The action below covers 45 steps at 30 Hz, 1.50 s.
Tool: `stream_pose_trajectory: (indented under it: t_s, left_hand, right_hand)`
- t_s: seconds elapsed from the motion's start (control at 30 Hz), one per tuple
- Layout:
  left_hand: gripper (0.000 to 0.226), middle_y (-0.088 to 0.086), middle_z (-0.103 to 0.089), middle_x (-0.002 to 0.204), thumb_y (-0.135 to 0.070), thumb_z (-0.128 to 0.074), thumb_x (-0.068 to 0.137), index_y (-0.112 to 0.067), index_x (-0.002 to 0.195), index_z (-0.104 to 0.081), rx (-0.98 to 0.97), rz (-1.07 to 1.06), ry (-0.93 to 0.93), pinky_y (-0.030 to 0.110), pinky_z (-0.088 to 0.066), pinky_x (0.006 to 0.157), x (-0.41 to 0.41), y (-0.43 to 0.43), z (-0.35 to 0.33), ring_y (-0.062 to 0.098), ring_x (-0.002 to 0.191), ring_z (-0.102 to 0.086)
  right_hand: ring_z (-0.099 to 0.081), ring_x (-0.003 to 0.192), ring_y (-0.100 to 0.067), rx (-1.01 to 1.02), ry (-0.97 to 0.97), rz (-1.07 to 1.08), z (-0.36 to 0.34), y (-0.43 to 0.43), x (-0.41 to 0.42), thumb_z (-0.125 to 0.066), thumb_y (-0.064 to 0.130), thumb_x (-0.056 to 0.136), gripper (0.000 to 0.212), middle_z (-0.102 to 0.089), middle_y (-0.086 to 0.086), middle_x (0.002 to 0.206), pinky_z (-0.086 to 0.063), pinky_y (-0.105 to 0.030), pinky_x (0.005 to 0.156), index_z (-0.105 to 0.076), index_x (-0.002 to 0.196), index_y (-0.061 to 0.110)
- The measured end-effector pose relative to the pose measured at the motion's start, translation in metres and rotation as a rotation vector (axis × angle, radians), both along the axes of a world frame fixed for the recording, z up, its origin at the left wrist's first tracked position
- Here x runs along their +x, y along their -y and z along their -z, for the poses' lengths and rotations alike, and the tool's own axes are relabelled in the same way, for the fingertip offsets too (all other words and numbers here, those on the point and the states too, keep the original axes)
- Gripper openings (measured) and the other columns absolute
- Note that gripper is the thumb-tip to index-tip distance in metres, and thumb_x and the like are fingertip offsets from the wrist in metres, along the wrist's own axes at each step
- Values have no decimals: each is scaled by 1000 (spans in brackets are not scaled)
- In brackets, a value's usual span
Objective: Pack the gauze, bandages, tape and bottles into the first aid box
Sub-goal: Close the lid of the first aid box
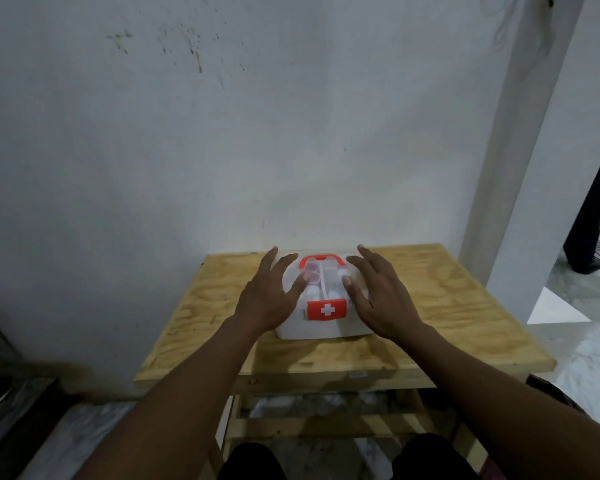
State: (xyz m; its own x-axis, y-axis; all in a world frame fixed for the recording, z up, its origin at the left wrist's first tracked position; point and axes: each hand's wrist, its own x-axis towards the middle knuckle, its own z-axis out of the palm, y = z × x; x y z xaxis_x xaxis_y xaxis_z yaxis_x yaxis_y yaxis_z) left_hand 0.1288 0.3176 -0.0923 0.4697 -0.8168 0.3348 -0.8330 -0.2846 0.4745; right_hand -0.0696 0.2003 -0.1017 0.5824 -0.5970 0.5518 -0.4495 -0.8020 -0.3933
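Left hand [269,294] and right hand [378,299], both spread flat, rest on the clear lid of one first aid box [321,325], at the wooden table's [465,306] centre. Red latch [326,309] at 6 o'clock, handle [321,260] at 12. Judged: closing step; next, press latch shut. Contents blurred, uncounted.

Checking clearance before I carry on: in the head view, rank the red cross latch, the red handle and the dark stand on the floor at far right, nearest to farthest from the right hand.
From the right hand:
1. Red cross latch, just to its left on the box front.
2. Red handle, on the lid's far edge.
3. Dark stand, on the floor, far right.
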Motion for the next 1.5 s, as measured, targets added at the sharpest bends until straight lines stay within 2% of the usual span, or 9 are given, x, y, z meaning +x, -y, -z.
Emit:
stream_pose_trajectory:
  t_s: [0.3,0.67,0.73,0.8,0.97,1.13,1.27,1.37,1.5]
  left_hand:
    - [126,-5,-8,172,-91,-68,54,-41,158,-18,263,139,50,48,-38,115,12,-6,-21,24,155,-21]
    - [127,-4,-15,170,-85,-76,50,-39,157,-24,191,120,112,46,-43,112,11,-4,-16,23,151,-29]
    - [124,-5,-20,169,-82,-76,54,-36,157,-26,100,121,-11,46,-35,116,8,-4,-15,20,154,-24]
    - [113,-2,-25,168,-81,-66,66,-31,159,-24,-104,76,-353,45,-33,118,2,-2,-7,22,151,-28]
    - [109,11,-62,141,-101,-42,63,-30,147,-47,-379,-67,-1122,58,-55,98,1,3,49,34,119,-66]
    - [98,8,-74,120,-94,-36,67,-30,137,-57,-446,-64,-1244,55,-60,91,-21,5,41,33,105,-73]
    - [85,9,-74,119,-85,-31,81,-27,138,-58,-458,-89,-1248,51,-61,89,-21,9,35,33,104,-73]
    - [73,11,-72,121,-72,-27,94,-23,138,-58,-458,-112,-1218,43,-61,87,-17,16,35,31,106,-71]
    - [86,11,-73,120,-85,-36,81,-23,135,-60,-477,-92,-1226,50,-60,93,-14,33,20,31,105,-72]
  right_hand:
    - [-26,146,-26,-110,-108,-43,12,2,-9,-49,88,69,98,-27,-4,158,-47,-45,105,-33,146,28]
    - [-30,144,-28,-179,-75,-43,17,8,-5,-49,85,72,93,-32,-7,156,-49,-46,104,-37,143,25]
    - [-31,143,-25,-123,1,-103,18,8,-6,-54,80,75,90,-30,-6,156,-44,-41,106,-36,143,25]
    - [-35,139,-19,82,181,-115,22,4,-3,-57,73,80,85,-29,-2,156,-41,-36,104,-31,147,27]
    - [-44,137,-26,691,565,69,27,-11,11,-31,78,84,84,-41,-5,153,-41,-40,104,-28,152,28]
    - [-60,116,-24,982,759,86,30,-8,23,-27,84,83,82,-63,-3,131,-50,-46,99,-52,138,29]
    - [-61,110,-22,975,788,105,29,-10,30,-33,64,96,60,-63,-3,127,-51,-30,78,-51,139,26]
    - [-59,112,-22,957,800,122,26,-4,33,-34,59,99,54,-61,-2,129,-49,-33,83,-51,138,26]
    - [-58,112,-22,934,782,147,18,18,38,-32,65,96,56,-59,1,132,-51,-39,92,-51,136,30]
